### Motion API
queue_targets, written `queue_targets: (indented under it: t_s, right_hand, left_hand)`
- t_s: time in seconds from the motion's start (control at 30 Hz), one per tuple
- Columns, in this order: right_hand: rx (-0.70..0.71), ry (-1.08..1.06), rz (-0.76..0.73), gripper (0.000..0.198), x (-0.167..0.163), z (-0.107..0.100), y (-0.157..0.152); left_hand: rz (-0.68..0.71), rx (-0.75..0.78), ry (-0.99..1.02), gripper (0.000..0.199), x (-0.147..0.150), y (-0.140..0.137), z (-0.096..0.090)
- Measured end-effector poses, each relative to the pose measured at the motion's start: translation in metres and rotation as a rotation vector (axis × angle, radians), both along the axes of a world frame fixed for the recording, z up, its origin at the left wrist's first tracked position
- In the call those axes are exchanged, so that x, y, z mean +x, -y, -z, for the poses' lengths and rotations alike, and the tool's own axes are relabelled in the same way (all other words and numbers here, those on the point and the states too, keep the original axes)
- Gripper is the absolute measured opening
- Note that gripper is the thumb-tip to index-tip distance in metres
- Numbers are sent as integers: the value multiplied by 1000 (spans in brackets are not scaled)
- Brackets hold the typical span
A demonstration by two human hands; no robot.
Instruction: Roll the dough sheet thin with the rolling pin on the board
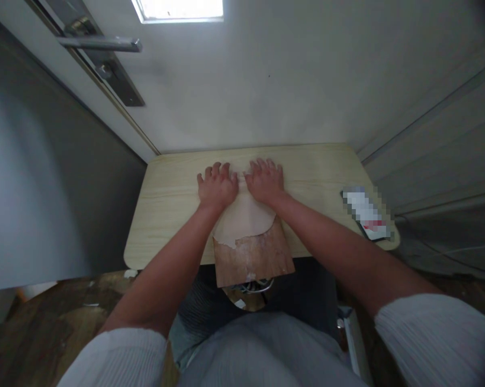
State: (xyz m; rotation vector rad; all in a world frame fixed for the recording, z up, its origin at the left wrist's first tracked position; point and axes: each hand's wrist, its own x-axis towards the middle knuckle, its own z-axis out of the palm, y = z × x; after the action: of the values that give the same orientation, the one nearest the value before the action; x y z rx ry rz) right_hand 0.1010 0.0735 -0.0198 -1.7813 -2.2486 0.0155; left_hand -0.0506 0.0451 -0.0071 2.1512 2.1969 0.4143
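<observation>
A thin pale beige sheet (246,215) with a curved, partly ragged near edge lies over a brown wooden board (252,258). The board sticks out past the table's near edge. My left hand (218,185) rests palm down at the far left side of the sheet, fingers apart. On the far right side, my right hand (265,180) lies palm down too, its fingers spread. Both thumbs point toward each other across the sheet. What the sheet is made of I cannot make out, and its far part is partly hidden under my hands.
The small light wood table (165,209) stands against a white door with a metal handle (101,43). A phone (365,215) with a blurred-out screen lies at the table's right end. Below the board's near edge, a round container (248,301) holds metal items.
</observation>
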Motion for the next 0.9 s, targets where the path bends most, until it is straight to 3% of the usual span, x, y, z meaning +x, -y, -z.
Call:
queue_targets:
  t_s: [0.7,0.8,0.9]
  right_hand:
    - [-1,-55,-22,59,48,5,145]
    - [0,-106,-28,50,53,-6,149]
    - [-24,-131,-21,44,55,-21,130]
  left_hand:
    - [162,47,-44,48,24,134,-1]
    - [193,43,-64,45,22,138,-4]
    - [176,38,-83,39,17,134,-8]
